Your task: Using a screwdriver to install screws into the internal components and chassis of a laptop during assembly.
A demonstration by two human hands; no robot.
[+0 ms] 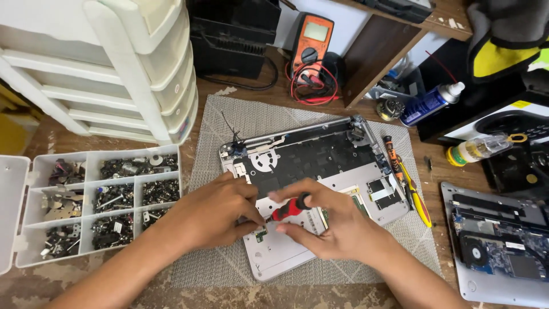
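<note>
Right hand [334, 226] pinching red screwdriver [289, 208]; left hand [214, 214] fingertips pressed together at tip, probably steadying screw, over laptop shell [286, 257].

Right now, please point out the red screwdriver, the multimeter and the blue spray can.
red screwdriver [289, 208], head view, on its red handle.
multimeter [310, 43], head view, on its orange body.
blue spray can [428, 103], head view, on its blue side.

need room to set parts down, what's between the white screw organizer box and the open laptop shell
In the head view, only the grey woven mat's left edge lies between the screw organizer box and the laptop shell; nearer the camera, the left hand crosses it.
</note>
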